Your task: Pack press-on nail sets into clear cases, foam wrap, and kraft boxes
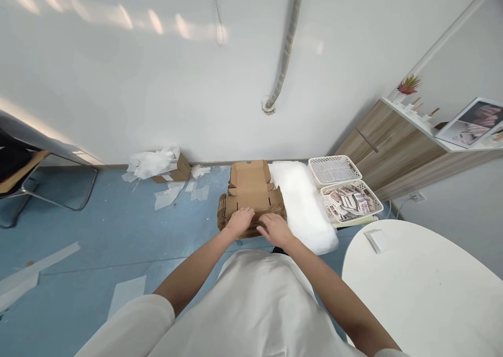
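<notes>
An unfolded brown cardboard box (pixel 251 181) lies in front of me on top of several flattened brown cartons (pixel 222 210). My left hand (pixel 240 220) rests on the near part of the cardboard, its fingers pointing away from me. Just to its right, my right hand (pixel 276 228) touches the cardboard's near edge, with its fingers bent and the thumb apart. Whether either hand grips the cardboard is hard to make out. A thick white stack of soft sheets (pixel 304 205) lies against the right side of the cardboard.
Two white baskets hold clear packs (pixel 335 170) and printed packets (pixel 351 201) on the right. A white round table (pixel 428 289) stands at the near right, a wood-grain cabinet (pixel 404 152) behind. Scrap paper (pixel 153 163) and a small carton (pixel 178 169) lie back left; a chair (pixel 84 189) stands far left.
</notes>
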The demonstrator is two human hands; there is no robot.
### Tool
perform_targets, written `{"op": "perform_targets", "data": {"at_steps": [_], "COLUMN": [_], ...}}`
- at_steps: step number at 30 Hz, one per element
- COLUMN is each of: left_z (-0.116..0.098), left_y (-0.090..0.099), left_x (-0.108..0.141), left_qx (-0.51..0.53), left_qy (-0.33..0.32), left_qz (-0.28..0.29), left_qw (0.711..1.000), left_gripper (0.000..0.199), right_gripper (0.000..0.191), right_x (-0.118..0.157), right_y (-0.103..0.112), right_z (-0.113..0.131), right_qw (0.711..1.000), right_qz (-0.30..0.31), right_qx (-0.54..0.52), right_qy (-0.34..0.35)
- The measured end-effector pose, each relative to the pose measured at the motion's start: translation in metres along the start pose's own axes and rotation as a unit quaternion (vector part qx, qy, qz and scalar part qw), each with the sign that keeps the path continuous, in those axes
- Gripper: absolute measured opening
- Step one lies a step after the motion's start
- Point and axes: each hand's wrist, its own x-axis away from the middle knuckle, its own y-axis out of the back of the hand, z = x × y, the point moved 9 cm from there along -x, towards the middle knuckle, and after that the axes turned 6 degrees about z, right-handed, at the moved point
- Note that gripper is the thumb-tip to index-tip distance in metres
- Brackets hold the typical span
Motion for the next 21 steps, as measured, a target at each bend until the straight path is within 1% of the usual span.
{"op": "perform_targets", "data": {"at_steps": [1,3,5,7,9,10,12,14,15,16,17,18,19,21], "left_z": [0.000,-0.001,-0.002,-0.001,0.002,0.003,0.005,0.004,0.003,0.002,-0.001,-0.004,-0.009,-0.017], "left_y": [0.005,0.017,0.030,0.039,0.045,0.046,0.046,0.045,0.044,0.043,0.042,0.041,0.040,0.040], "left_x": [0.001,0.006,0.013,0.023,0.032,0.036,0.042,0.044,0.044,0.044,0.043,0.042,0.041,0.040], "left_qx": [-0.001,0.000,0.009,0.028,0.055,0.071,0.102,0.128,0.138,0.147,0.154,0.159,0.163,0.169], "left_qy": [-0.002,-0.012,-0.023,-0.028,-0.026,-0.021,-0.013,-0.003,0.002,0.005,0.006,0.003,-0.002,-0.010], "left_qz": [-0.014,-0.053,-0.098,-0.140,-0.171,-0.182,-0.190,-0.188,-0.184,-0.181,-0.178,-0.175,-0.174,-0.177], "left_qw": [1.000,0.999,0.995,0.989,0.983,0.981,0.976,0.974,0.973,0.972,0.972,0.972,0.971,0.969], "left_gripper": [0.023,0.023,0.022,0.020,0.020,0.020,0.022,0.023,0.024,0.025,0.025,0.025,0.025,0.026], "right_gripper": [0.030,0.036,0.046,0.058,0.068,0.071,0.072,0.072,0.071,0.071,0.071,0.071,0.071,0.071], "right_x": [0.000,-0.001,-0.001,0.000,0.000,0.001,0.003,0.008,0.011,0.014,0.016,0.017,0.017,0.013], "right_y": [-0.013,-0.033,-0.044,-0.046,-0.038,-0.030,-0.007,0.015,0.021,0.025,0.029,0.033,0.038,0.051], "right_z": [0.002,-0.005,-0.015,-0.023,-0.028,-0.031,-0.038,-0.050,-0.057,-0.061,-0.063,-0.062,-0.059,-0.049], "right_qw": [0.999,0.997,0.994,0.990,0.974,0.958,0.909,0.850,0.822,0.802,0.790,0.790,0.800,0.839], "right_qz": [0.034,0.072,0.087,0.089,0.071,0.050,-0.020,-0.093,-0.115,-0.124,-0.125,-0.120,-0.114,-0.103], "right_qx": [0.011,0.012,-0.020,-0.091,-0.204,-0.273,-0.410,-0.508,-0.539,-0.557,-0.564,-0.559,-0.543,-0.495], "right_qy": [-0.003,-0.031,-0.055,-0.066,-0.068,-0.067,-0.072,-0.109,-0.143,-0.177,-0.206,-0.223,-0.227,-0.199]}}
